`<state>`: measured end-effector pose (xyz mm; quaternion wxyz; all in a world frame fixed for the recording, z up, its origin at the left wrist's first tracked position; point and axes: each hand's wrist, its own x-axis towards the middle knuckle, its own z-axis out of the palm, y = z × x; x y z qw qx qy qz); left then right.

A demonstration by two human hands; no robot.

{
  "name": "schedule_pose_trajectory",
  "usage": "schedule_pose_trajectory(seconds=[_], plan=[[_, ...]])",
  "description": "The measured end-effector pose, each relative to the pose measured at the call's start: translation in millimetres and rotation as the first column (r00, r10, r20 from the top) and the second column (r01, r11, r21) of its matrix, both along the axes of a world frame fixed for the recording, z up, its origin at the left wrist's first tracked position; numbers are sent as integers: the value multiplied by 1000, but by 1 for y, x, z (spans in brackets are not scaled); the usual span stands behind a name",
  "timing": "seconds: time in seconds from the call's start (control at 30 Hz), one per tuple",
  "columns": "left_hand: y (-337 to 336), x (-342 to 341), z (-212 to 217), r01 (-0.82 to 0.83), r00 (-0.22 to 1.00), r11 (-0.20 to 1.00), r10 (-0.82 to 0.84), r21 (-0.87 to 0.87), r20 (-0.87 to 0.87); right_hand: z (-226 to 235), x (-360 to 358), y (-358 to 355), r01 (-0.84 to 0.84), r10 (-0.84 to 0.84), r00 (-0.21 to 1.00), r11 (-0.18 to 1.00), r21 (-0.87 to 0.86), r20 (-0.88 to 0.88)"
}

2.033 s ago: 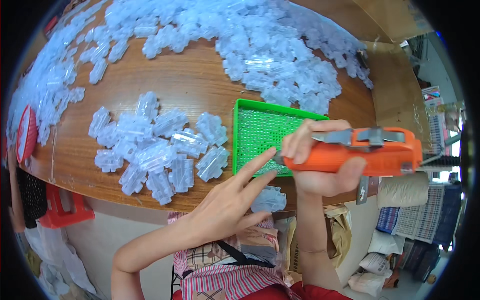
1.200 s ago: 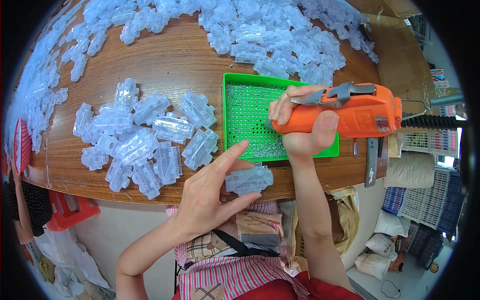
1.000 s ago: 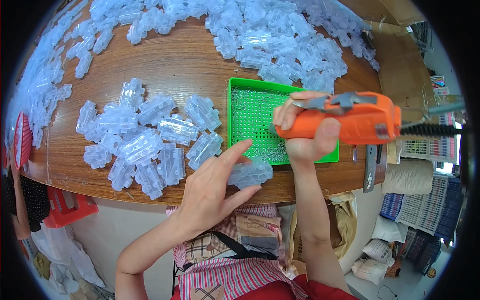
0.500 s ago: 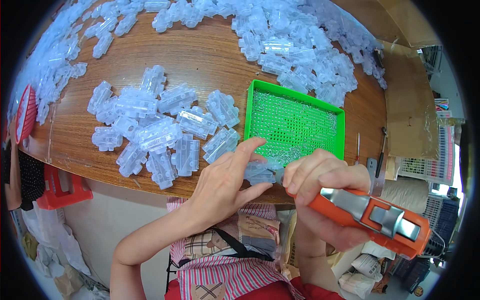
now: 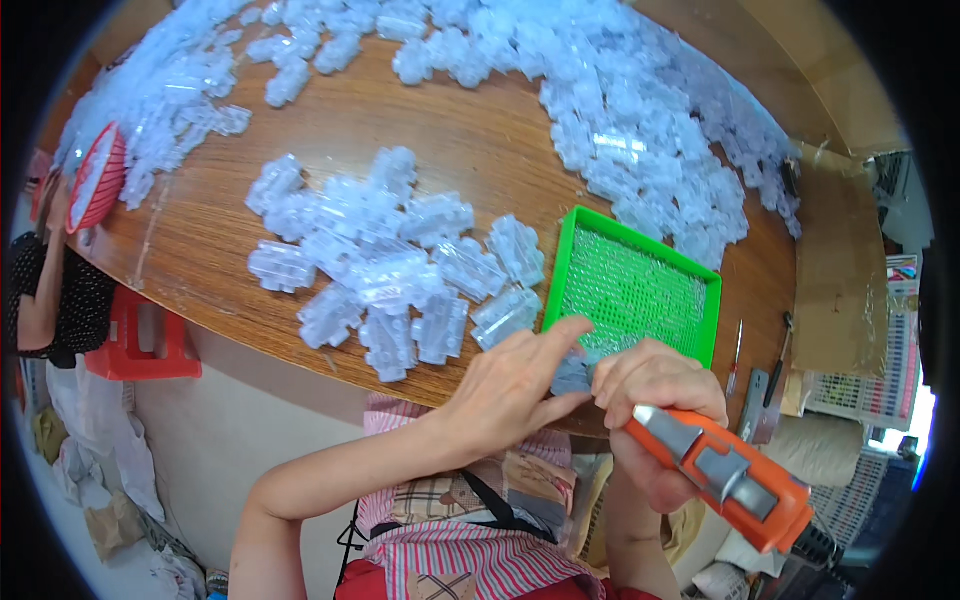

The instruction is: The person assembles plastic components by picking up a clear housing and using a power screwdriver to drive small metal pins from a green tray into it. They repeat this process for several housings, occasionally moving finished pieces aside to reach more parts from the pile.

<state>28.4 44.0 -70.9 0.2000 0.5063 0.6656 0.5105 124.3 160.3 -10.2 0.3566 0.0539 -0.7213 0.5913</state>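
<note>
My right hand (image 5: 660,395) is wrapped round an orange and grey electric screwdriver (image 5: 740,485), its front end pointing toward my left hand. At the table's near edge, my left hand (image 5: 505,395) holds a clear plastic casing (image 5: 570,376) between thumb and fingers. The screwdriver's tip is hidden behind my right fingers, so its contact with the casing cannot be made out. Just beyond both hands lies a green perforated tray (image 5: 715,320) with many small metal screws (image 5: 610,275) in it. Left of the tray, a loose heap of similar clear casings (image 5: 395,280) covers the wooden table (image 5: 470,130).
Large piles of clear plastic parts (image 5: 640,160) run along the far side. At right lie a thin screwdriver (image 5: 736,350) and a dark-handled tool (image 5: 780,360) near a cardboard sheet (image 5: 840,270). Another person's arm (image 5: 45,280) is beside a red basket (image 5: 100,185), above a red stool (image 5: 150,340).
The whole view has shifted, so the table and tray appear farther right and lower. Both hands keep their holds on casing and screwdriver. More of the other person shows at left.
</note>
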Motion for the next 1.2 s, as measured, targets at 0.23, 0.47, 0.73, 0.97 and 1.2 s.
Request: schedule_pose_trajectory(seconds=[0.23,0.47,0.73,0.97,1.2], plan=[[-10,-25,48,-62,985,988,38,-143,-166,32,0,20,-7,-81,975,920,-391,-208],[-12,-89,73,-254,824,917,38,-309,-565,24,-2,61,475,-471,878,836,-276,85],[120,-137,43,-249,601,949,-6,-195,-800,9,0,68,389,-383,919,855,-343,86],[178,-186,11,34,296,976,-215,-215,-931,-11,-4,77,512,-493,859,830,-223,136],[147,-196,31,342,354,915,-334,-212,-874,-36,-27,77,395,-403,913,837,-379,61]])
